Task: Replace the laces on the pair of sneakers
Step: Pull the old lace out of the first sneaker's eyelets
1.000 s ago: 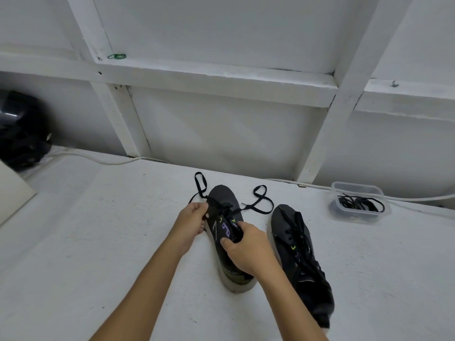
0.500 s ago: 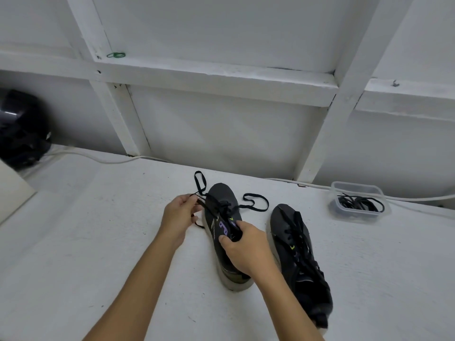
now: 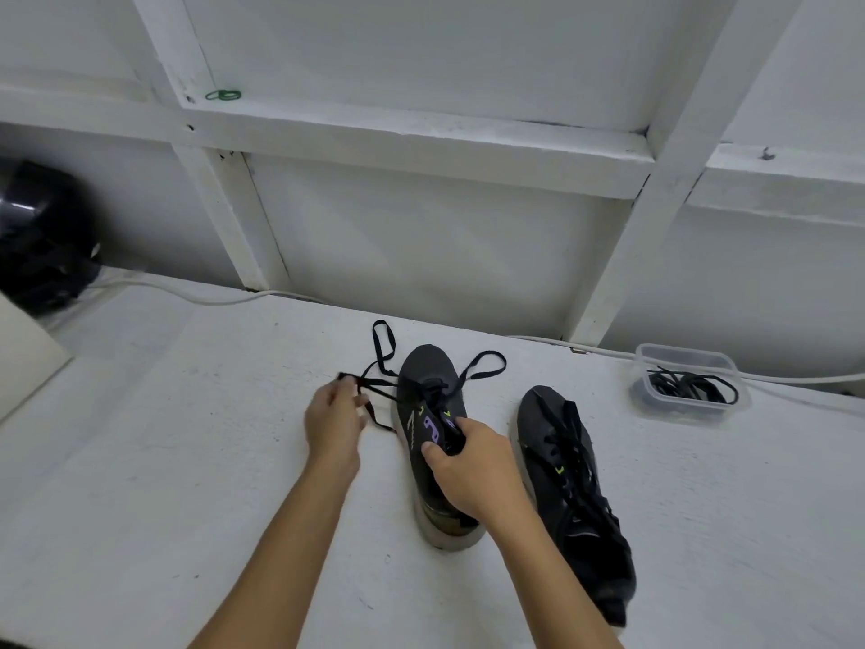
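Observation:
Two dark sneakers lie on the white surface, toes pointing away from me. The left sneaker [image 3: 428,391] has a purple mark on its tongue and its black lace [image 3: 381,348] is partly pulled out, with loops trailing past the toe on both sides. My left hand [image 3: 334,421] pinches a strand of that lace to the left of the shoe. My right hand [image 3: 472,466] grips the tongue and collar of the same shoe. The right sneaker [image 3: 571,480] lies beside it, still laced.
A clear plastic tub [image 3: 688,381] holding black laces stands at the back right near the wall. A white cable [image 3: 201,295] runs along the wall's foot. A black helmet-like object [image 3: 40,236] sits at far left, with a pale board [image 3: 23,363] below it.
My left hand has moved leftward away from the shoe, drawing the lace out sideways. The right hand stays on the tongue, and the lace loops beyond the toe have shifted.

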`<state>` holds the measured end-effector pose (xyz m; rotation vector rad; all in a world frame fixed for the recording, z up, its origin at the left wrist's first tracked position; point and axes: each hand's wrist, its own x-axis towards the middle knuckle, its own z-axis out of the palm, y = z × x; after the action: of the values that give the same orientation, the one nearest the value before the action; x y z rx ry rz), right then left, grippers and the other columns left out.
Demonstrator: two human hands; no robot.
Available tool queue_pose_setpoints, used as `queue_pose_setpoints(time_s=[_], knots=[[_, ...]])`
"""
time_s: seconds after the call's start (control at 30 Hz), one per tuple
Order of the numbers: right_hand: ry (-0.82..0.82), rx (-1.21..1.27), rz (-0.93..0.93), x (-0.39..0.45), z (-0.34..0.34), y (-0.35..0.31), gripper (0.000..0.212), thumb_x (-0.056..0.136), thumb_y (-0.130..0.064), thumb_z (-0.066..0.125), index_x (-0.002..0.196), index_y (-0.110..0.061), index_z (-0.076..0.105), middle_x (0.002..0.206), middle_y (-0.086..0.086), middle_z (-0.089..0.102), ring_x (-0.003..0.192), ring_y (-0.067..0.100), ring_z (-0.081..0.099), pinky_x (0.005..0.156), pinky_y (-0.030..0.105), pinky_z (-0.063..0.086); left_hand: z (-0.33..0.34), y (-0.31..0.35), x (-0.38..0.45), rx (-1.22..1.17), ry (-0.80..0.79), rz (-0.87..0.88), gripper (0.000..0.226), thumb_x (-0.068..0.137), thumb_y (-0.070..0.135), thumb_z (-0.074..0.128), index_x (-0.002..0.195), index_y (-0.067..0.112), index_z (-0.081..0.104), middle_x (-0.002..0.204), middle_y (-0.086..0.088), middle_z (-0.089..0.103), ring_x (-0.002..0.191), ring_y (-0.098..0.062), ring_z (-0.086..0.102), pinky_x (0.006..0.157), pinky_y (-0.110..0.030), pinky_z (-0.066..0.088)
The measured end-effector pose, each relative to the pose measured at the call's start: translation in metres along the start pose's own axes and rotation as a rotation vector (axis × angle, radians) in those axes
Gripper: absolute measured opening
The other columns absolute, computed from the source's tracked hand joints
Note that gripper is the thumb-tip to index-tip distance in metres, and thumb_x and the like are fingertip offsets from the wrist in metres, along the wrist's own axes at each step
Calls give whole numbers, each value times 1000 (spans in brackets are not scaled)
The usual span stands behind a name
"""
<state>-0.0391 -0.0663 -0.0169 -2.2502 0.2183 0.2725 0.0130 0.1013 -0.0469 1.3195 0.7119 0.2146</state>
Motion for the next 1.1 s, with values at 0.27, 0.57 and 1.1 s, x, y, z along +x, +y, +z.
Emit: queue_pose_setpoints(time_s=[0.27, 0.57, 1.1], knots=[[3, -30, -13, 2, 1, 1, 21, 90, -43, 64, 103, -27, 63, 99, -9, 66, 91, 14, 62, 79, 29, 51, 0, -10, -20, 469, -564, 131, 14, 80, 42, 78, 94, 40, 77, 97, 18, 74, 90, 1, 67, 74, -18, 49], [-11, 13, -5, 0, 0, 1, 22, 90, -44, 64, 104, -27, 64, 93, -13, 66, 86, 10, 63, 78, 28, 53, -10, 9, 4, 515, 37, 460, 8, 97, 16, 62, 92, 19, 68, 95, 3, 65, 89, -12, 62, 79, -25, 46], [-9, 19, -6, -3, -1, -1, 22, 90, -43, 64, 105, -27, 65, 93, -11, 68, 87, 13, 64, 79, 30, 54, -17, -4, 4, 716, -4, 590, 10, 96, 23, 63, 86, 24, 64, 84, 15, 61, 87, -17, 60, 82, -47, 51]])
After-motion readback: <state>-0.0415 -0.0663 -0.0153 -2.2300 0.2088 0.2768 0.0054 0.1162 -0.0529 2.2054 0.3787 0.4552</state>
